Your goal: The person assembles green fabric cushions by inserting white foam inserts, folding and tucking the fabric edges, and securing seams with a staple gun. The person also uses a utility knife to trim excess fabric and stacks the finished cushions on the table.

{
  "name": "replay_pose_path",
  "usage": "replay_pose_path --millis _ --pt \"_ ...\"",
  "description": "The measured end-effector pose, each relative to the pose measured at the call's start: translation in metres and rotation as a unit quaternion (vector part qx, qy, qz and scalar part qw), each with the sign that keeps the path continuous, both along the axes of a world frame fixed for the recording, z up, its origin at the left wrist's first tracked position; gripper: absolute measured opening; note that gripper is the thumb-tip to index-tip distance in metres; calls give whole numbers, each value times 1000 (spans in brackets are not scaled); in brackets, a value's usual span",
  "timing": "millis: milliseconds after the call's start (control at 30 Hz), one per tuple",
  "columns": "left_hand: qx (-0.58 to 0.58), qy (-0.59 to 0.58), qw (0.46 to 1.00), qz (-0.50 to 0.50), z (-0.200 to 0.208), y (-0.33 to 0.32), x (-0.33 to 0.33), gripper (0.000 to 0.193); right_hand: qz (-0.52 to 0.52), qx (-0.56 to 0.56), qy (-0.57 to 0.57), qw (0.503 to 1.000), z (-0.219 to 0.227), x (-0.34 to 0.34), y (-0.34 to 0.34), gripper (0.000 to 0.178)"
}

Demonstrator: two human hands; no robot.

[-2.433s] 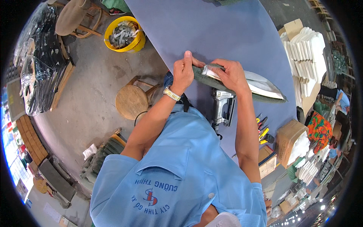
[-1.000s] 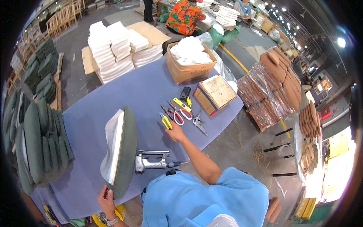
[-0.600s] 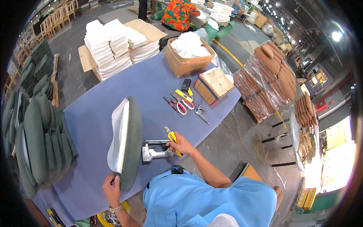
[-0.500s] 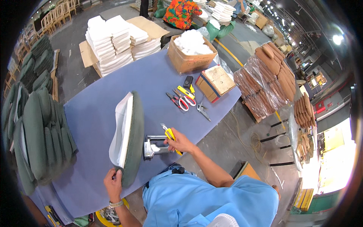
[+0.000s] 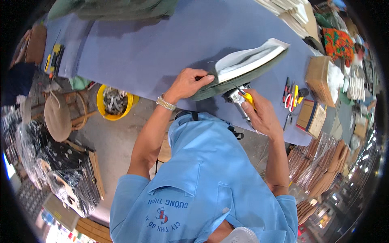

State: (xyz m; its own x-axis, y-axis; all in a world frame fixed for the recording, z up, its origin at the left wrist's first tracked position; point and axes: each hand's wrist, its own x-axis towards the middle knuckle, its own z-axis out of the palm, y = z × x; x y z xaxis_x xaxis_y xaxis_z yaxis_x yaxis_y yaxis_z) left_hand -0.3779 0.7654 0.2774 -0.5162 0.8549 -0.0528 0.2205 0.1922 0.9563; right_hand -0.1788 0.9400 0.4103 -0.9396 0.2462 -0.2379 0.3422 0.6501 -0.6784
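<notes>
The step in hand, as we judge it, is bringing the knife (image 5: 249,99) to the cushion (image 5: 233,86), which sits tilted on the blue table (image 5: 129,52), just right of the upper centre. Our left hand (image 5: 189,84) pinches its near end; our right hand (image 5: 262,115) grips the yellow handle, blade toward the green underside, though we can't tell if it touches. The next move calls for a steady pinch and blade control. The green cloth looks soft and fuzzy, curving to a taper; the white liner (image 5: 242,58) seems thin, loosely creased.
</notes>
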Motion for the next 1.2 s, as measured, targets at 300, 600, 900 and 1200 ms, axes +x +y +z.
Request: replay_pose_path --millis 300,600,900,1200 --pt "40 -113 992 33 -14 10 9 41 179 175 -46 967 6 -44 -3 37" --pt "22 -149 988 44 -14 0 9 40 266 262 -127 919 8 -69 -19 44" --pt "22 25 998 47 -18 3 18 36 225 162 -179 944 16 -70 -9 59" --pt "21 -16 999 43 -2 5 22 39 226 142 -40 963 3 -49 9 54"
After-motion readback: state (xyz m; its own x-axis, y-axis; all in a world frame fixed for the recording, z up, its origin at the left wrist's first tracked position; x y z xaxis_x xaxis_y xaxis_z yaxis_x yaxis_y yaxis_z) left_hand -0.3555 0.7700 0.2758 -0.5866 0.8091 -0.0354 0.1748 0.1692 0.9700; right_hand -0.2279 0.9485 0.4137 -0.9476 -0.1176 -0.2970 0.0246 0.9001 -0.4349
